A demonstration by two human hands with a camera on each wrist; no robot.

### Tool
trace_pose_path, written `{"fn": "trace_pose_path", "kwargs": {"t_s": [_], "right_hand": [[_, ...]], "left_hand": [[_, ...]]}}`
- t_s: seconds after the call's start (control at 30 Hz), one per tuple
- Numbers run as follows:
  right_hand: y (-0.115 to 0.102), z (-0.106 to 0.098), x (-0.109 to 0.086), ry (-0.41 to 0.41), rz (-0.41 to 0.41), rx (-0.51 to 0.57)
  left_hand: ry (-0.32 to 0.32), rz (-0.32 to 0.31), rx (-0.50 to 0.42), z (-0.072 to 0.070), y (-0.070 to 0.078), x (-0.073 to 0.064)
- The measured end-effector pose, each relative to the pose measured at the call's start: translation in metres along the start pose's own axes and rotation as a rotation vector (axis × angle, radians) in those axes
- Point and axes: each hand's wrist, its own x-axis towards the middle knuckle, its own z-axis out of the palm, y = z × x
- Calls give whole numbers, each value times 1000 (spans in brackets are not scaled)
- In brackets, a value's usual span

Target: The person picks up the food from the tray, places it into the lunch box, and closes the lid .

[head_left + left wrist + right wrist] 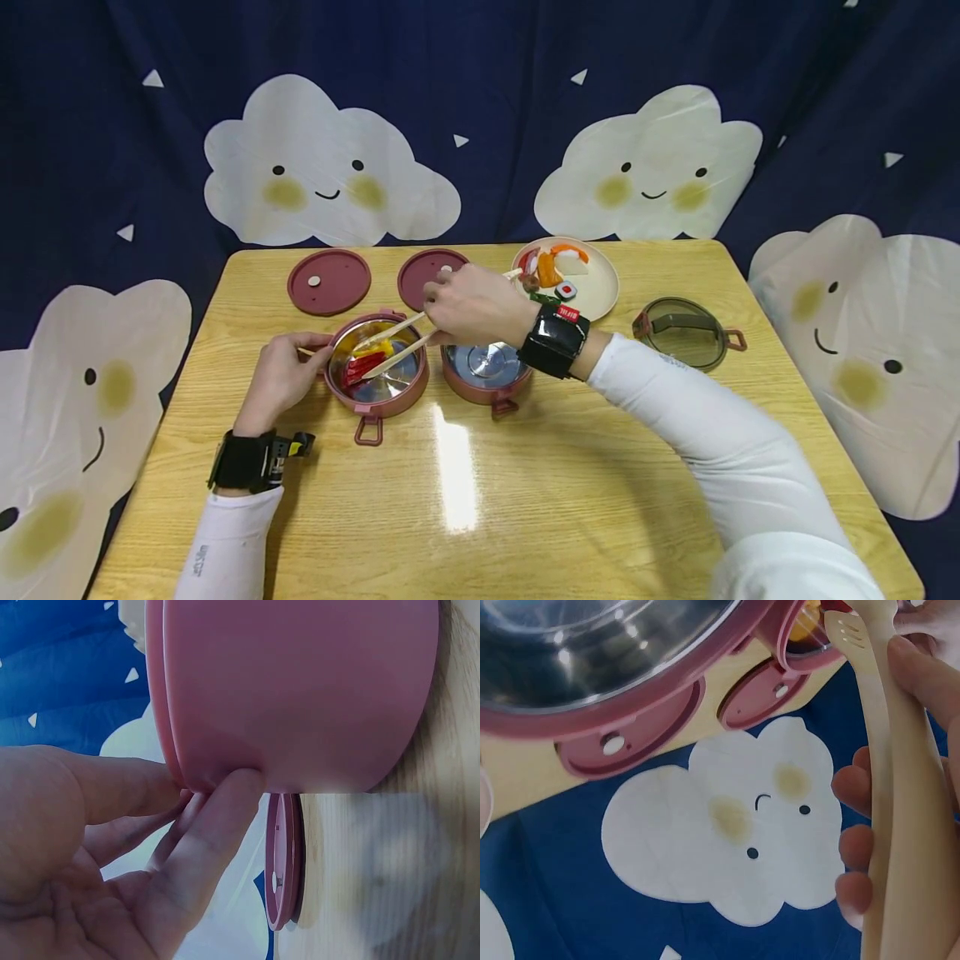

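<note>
While the left hand (pixel 281 375) pinches the pot (pixel 393 406) left of centre, the right hand (pixel 480 304) grasps tongs (pixel 919 802), likely light, springy, best squeezed mid-arm.

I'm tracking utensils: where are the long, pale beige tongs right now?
In the head view, left of centre, the long, pale beige tongs are in the person's right hand, their tips inside the left pink round pot, near bright red food.
</note>
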Motion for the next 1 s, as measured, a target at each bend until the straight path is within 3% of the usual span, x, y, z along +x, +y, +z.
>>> {"fn": "trace_pose_path", "kwargs": {"t_s": [0.3, 0.77, 1.0], "right_hand": [[23, -11, -32, 79, 41, 14], [76, -18, -106, 243, 170, -22], [104, -10, -142, 223, 237, -22]], "left_hand": [[-8, -9, 0, 0, -2, 0], [-19, -11, -5, 1, -1, 0], [-17, -12, -6, 0, -2, -1]]}}
